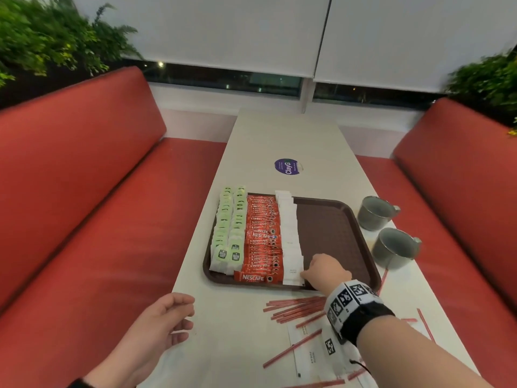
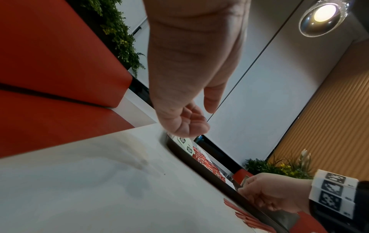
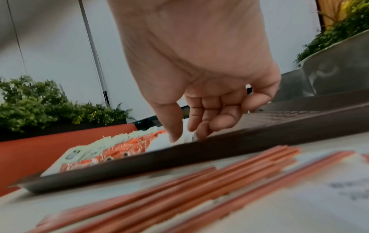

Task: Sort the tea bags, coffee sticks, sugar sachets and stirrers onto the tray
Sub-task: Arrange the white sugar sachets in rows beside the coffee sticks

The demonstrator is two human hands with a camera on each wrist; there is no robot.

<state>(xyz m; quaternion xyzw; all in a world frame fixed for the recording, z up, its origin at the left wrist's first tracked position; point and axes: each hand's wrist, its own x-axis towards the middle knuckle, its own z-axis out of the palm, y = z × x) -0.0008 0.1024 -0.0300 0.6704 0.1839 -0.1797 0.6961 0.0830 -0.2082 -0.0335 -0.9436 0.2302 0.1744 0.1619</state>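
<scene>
1 sugar sachet (image 1: 292,273), edge pinched by right hand (image 1: 326,271).

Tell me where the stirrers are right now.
Head view: the stirrers lie on the table, near-right, just before the tray's near edge, among loose sugar sachets; none are on the tray.

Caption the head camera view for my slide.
Right hand pinches a sugar sachet beside coffee sticks and tea bags on the tray; stirrers lie loose.
</scene>
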